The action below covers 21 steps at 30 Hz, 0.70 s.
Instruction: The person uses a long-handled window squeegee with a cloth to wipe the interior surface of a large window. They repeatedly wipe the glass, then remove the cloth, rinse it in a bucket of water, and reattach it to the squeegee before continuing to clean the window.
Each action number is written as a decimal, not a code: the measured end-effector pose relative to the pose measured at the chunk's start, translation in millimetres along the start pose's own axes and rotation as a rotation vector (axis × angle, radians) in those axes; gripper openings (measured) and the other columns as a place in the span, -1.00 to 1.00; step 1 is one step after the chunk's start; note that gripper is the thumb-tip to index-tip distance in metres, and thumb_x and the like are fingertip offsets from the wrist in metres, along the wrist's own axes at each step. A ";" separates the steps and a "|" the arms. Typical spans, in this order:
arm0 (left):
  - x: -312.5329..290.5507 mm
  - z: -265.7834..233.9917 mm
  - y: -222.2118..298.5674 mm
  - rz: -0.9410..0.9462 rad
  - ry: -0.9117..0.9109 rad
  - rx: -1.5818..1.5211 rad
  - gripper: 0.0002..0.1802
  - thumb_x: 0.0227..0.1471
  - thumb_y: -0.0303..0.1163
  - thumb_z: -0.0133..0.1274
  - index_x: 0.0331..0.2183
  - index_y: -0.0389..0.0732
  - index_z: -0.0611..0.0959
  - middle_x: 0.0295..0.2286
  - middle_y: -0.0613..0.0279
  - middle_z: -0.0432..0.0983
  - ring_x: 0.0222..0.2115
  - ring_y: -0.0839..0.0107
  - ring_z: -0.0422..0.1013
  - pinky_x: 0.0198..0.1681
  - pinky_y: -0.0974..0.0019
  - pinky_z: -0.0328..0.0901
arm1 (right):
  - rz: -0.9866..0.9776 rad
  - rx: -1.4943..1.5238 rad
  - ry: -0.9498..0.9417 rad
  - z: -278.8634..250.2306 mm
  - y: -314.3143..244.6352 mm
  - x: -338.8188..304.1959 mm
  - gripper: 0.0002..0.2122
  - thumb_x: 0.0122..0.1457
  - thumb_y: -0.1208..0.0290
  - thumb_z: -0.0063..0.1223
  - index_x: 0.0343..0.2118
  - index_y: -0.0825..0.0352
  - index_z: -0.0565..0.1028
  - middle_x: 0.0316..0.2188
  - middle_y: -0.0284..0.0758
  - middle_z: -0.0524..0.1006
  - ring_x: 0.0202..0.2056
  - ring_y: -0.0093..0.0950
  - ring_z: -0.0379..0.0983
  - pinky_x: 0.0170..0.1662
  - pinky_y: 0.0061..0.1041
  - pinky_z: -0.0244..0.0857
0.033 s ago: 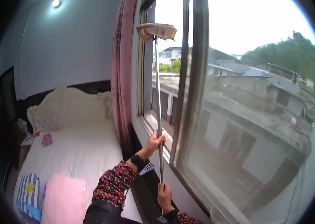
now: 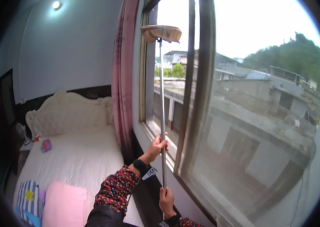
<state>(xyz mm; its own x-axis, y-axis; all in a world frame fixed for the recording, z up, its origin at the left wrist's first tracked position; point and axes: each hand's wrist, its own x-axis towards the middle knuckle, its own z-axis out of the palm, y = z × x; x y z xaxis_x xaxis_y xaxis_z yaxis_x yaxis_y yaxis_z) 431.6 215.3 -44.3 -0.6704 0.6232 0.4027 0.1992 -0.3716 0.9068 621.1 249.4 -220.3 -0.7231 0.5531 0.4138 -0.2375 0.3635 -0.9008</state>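
Note:
A long metal pole runs nearly upright in front of the window, topped by a mop (image 2: 161, 33) whose flat head is wrapped in a brownish cloth. My left hand (image 2: 155, 146) wraps round the pole at about its middle. Lower down, my right hand (image 2: 167, 199) grips the same pole. The mop head stands before the window's open part, beside its left frame (image 2: 142, 75); whether it touches anything cannot be told. To the right is the hazy window pane (image 2: 251, 125), with rooftops and trees showing through it.
A pink curtain (image 2: 122, 68) hangs left of the window. Further left, a bed (image 2: 73, 151) with a cream tufted headboard (image 2: 71, 111) holds a pink pillow (image 2: 65, 204) and a striped cushion (image 2: 28, 200). A small fan (image 2: 21, 132) stands past the bed's far left corner.
The mop head sits slightly further right and lower in view, along with a small shift of the whole scene. Both hands keep their hold on the pole.

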 end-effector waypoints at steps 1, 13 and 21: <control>18.1 -12.5 4.9 -0.021 -0.007 -0.012 -0.52 0.17 -0.26 -0.04 0.08 -0.10 0.23 -0.44 0.36 0.37 -0.48 0.57 0.37 -0.49 0.54 0.23 | 0.018 0.040 -0.014 17.3 -0.2 15.9 -0.74 0.27 0.24 -0.09 -0.41 0.36 0.39 -0.72 -0.44 0.33 -0.66 -0.62 0.25 -0.59 -0.54 0.12; 190.0 -73.2 53.7 0.133 -0.387 -0.327 -0.52 0.16 -0.29 -0.01 0.05 -0.25 0.26 -0.43 0.30 0.36 -0.45 0.52 0.34 -0.33 0.48 0.30 | 0.224 0.591 -0.205 87.1 11.8 92.6 -0.75 0.29 0.28 -0.12 -0.12 0.35 0.37 -0.64 -0.45 0.35 -0.66 -0.71 0.23 -0.61 -0.70 0.13; 235.5 -75.0 43.1 0.245 -0.455 -0.320 -0.38 0.22 -0.20 -0.12 0.19 -0.25 0.10 -0.28 0.14 0.48 -0.41 0.50 0.39 -0.32 0.48 0.30 | 0.246 0.502 -0.088 93.6 46.6 158.4 -0.74 0.27 0.27 -0.10 -0.13 0.36 0.38 -0.64 -0.45 0.36 -0.65 -0.70 0.24 -0.59 -0.68 0.14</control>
<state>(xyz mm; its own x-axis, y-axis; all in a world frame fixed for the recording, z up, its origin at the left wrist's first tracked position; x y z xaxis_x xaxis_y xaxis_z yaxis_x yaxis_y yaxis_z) 228.7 294.5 80.3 -0.2450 0.6988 0.6721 0.0372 -0.6859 0.7267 434.8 283.7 -209.1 -0.8423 0.5042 0.1907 -0.3191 -0.1812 -0.9302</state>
